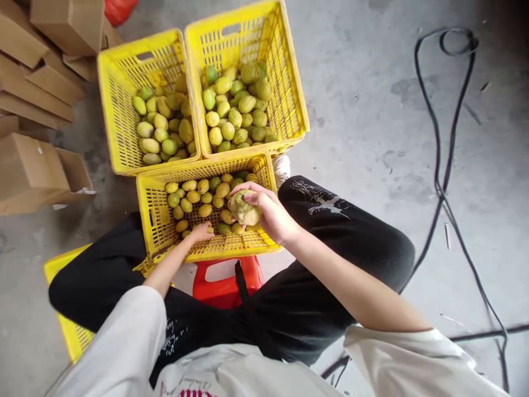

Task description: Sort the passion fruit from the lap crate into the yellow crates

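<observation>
My right hand [268, 212] is wrapped round a large, knobbly green-yellow lemon [244, 208], held above the right side of the near yellow crate [165, 256]. Down inside that crate, my left hand [201, 232] has its fingers closed on a small yellow lemon [210, 230], mostly hidden by the hand. Loose yellow and green lemons [205, 210] lie spread over the crate's slotted floor around both hands.
Two more yellow crates, a left one [108, 110] and a right one [295, 88], hold lemons behind. Cardboard boxes [33, 171] stand at left. A red stool [221, 292] is between my legs. A black cable [448, 160] lies on the floor at right.
</observation>
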The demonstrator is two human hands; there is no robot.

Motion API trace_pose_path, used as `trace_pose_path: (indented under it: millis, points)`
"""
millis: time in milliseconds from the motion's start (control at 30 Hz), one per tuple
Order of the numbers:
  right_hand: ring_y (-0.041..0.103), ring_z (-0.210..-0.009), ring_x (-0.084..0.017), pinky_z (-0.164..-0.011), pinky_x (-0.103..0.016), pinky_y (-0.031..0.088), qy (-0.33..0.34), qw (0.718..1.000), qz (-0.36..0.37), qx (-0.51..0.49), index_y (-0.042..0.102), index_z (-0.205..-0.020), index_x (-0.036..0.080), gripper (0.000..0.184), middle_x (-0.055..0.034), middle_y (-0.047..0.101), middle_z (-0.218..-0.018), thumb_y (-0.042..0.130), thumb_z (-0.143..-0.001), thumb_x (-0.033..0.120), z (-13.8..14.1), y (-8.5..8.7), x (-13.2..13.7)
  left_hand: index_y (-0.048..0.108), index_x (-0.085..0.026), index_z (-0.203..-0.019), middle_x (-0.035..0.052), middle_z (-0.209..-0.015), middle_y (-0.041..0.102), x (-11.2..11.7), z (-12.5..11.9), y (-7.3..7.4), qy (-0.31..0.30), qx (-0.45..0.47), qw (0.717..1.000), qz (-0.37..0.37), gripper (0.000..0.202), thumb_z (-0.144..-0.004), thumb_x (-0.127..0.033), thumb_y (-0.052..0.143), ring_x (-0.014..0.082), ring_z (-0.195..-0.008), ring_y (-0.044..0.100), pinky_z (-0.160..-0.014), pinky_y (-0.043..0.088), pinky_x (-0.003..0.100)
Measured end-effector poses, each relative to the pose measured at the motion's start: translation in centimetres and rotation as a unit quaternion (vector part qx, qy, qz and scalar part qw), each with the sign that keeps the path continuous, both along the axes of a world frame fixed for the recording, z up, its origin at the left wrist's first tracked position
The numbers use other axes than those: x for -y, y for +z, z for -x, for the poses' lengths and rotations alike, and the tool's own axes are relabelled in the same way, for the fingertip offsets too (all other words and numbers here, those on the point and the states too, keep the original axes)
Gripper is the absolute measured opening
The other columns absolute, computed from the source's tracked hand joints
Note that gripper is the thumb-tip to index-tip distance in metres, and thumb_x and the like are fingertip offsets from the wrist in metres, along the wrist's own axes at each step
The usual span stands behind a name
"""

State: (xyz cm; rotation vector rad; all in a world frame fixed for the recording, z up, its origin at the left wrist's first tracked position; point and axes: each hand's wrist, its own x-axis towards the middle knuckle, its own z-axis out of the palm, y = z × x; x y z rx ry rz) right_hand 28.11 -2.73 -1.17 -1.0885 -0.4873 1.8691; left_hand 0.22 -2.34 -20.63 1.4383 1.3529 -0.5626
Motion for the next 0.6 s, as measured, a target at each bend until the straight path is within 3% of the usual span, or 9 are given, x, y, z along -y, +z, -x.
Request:
trace_pose_path:
  millis: [67,133,200,267,333,400,500,600]
  points:
    - [0.078,-0.066,-0.023,-0.045,-0.027,0.047,-0.027,0.999,-0.001,0.025,0.077,-0.102,0.026,0.034,-0.0040,0.082,-0.088,0.091,-0.084,0.052,0.5,-0.2,-0.6,0.063,-0.030,-0.097,0.0107,-0.104,0.084,-1.2,1.0,1.9,0.065,0.001,0.998,-0.010,0.014,-0.097,-0.025,0.076,0.0410,-0.128,0.087,-0.112,0.069,0.048]
    - [0.078,-0.064,-0.024,-0.042,-0.027,0.040,-0.067,0.997,-0.001,0.044,0.075,-0.099,0.027,0.037,-0.0048,0.081,-0.086,0.092,-0.086,0.057,1.0,-0.7,-1.5,0.067,-0.029,-0.105,0.0087,-0.104,0.083,-2.9,1.8,4.7,0.143,0.037,0.989,-0.006,0.005,-0.102,-0.033,0.068,0.0350,-0.109,0.087,-0.089,0.072,0.042]
    - [0.081,-0.067,-0.025,-0.042,-0.026,0.038,-0.105,0.993,0.001,0.051,0.074,-0.100,0.027,0.040,-0.0047,0.080,-0.084,0.094,-0.089,0.060,1.4,-1.1,-2.7,0.070,-0.027,-0.106,0.0075,-0.098,0.082,-4.8,2.4,8.5,0.295,0.185,0.936,0.051,0.028,-0.093,-0.048,0.084,0.0320,-0.088,0.084,-0.073,0.070,0.041]
    - [0.083,-0.069,-0.026,-0.042,-0.026,0.037,-0.134,0.990,0.007,0.051,0.073,-0.102,0.027,0.043,-0.0038,0.078,-0.081,0.096,-0.092,0.062,1.7,-1.5,-3.8,0.076,-0.023,-0.102,0.0074,-0.092,0.082,-6.2,2.7,12.6,0.352,0.312,0.882,0.034,0.047,-0.082,-0.056,0.101,0.0272,-0.078,0.082,-0.069,0.069,0.036]
    - [0.081,-0.066,-0.026,-0.040,-0.026,0.035,-0.154,0.987,0.017,0.051,0.071,-0.103,0.028,0.044,-0.0021,0.075,-0.076,0.097,-0.093,0.061,2.1,-1.7,-4.9,0.078,-0.020,-0.093,0.0078,-0.084,0.080,-7.0,2.4,16.3,0.389,0.393,0.833,-0.013,0.046,-0.076,-0.055,0.103,0.0246,-0.071,0.078,-0.061,0.065,0.032]
    - [0.078,-0.062,-0.025,-0.038,-0.027,0.033,-0.167,0.984,0.030,0.047,0.068,-0.103,0.028,0.044,-0.0006,0.071,-0.072,0.097,-0.092,0.060,2.5,-1.7,-5.6,0.077,-0.020,-0.086,0.0075,-0.077,0.078,-7.2,1.8,19.1,0.443,0.435,0.783,-0.045,0.037,-0.083,-0.052,0.095,0.0233,-0.063,0.075,-0.055,0.060,0.030]
    - [0.078,-0.063,-0.025,-0.038,-0.028,0.036,-0.175,0.983,0.045,0.035,0.065,-0.103,0.030,0.046,-0.0002,0.069,-0.071,0.098,-0.091,0.059,3.3,-1.9,-6.1,0.072,-0.021,-0.079,0.0060,-0.068,0.071,-6.8,0.8,21.1,0.539,0.439,0.717,-0.047,0.038,-0.100,-0.052,0.082,0.0212,-0.052,0.067,-0.048,0.053,0.029]
    - [0.084,-0.074,-0.027,-0.049,-0.029,0.055,-0.176,0.982,0.060,0.025,0.064,-0.103,0.030,0.045,-0.0010,0.072,-0.076,0.096,-0.092,0.060,3.9,-2.3,-6.4,0.072,-0.022,-0.083,0.0037,-0.067,0.069,-6.4,0.2,21.3,0.623,0.419,0.661,-0.012,0.042,-0.107,-0.055,0.081,0.0196,-0.049,0.065,-0.046,0.050,0.027]
